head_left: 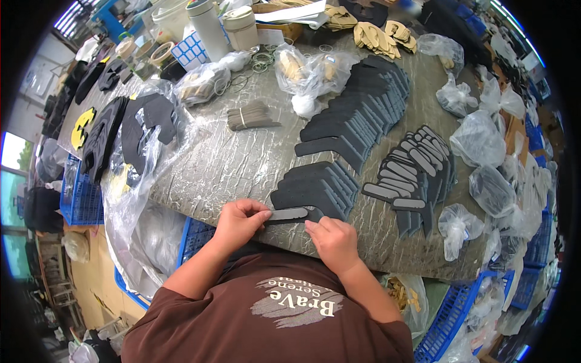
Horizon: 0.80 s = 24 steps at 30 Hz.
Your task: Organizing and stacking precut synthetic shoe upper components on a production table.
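Between my hands, at the near edge of the table, lies a light grey strip (pixel 289 214) with rounded ends on a dark angled fabric piece (pixel 315 213). My left hand (pixel 241 225) pinches the strip's left end between thumb and fingers. Curled fingers of my right hand (pixel 334 242) grip the dark piece at its right, near edge. Just beyond it fans a short row of dark angled pieces (pixel 318 187). To the right, overlapping dark pieces with grey strips (pixel 404 169) on them lie in a pile.
A long fanned row of dark pieces (pixel 357 109) stretches toward the back. A banded bundle of grey-brown strips (pixel 251 115) lies mid-table. Knotted plastic bags (pixel 478 138) line the right side. Containers (pixel 241 29) stand at the back left. Blue crates (pixel 454 308) sit below the table.
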### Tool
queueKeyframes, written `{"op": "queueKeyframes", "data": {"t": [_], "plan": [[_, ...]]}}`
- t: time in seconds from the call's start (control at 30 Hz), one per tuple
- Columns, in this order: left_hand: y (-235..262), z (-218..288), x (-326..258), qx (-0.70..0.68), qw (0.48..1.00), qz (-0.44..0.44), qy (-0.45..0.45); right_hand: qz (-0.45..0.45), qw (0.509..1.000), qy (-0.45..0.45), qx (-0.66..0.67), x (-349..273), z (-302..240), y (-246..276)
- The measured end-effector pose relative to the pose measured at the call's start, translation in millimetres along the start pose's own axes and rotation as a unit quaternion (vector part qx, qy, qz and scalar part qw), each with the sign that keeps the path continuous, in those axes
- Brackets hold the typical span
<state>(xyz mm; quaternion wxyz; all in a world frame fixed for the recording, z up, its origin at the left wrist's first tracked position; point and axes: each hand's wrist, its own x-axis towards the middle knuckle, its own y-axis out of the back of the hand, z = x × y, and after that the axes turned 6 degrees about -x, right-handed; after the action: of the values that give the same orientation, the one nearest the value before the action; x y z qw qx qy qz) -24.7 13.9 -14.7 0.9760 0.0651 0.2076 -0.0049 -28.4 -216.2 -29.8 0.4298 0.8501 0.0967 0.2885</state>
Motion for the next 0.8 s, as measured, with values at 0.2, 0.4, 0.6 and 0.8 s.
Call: {"op": "queueKeyframes", "data": {"t": [0.2, 0.4, 0.6, 0.8], "plan": [[-4.6, 3.7, -0.1, 0.046, 0.999, 0.003, -0.004, -0.013, 0.998, 0.02, -0.054, -1.7, -2.0, -3.6], [-5.8, 6.0, 1.7, 0.066, 0.998, 0.004, 0.0, -0.007, 0.997, 0.029, -0.071, -1.0, -1.3, -4.2], [-6.8, 8.1, 2.1, 0.113, 0.994, 0.007, -0.014, -0.011, 0.996, 0.052, -0.076, -4.6, 1.6, -7.6], [-9.2, 8.5, 0.2, 0.258, 0.954, 0.03, -0.147, -0.028, 0.997, 0.031, -0.072, -2.4, -0.7, -6.9]]}}
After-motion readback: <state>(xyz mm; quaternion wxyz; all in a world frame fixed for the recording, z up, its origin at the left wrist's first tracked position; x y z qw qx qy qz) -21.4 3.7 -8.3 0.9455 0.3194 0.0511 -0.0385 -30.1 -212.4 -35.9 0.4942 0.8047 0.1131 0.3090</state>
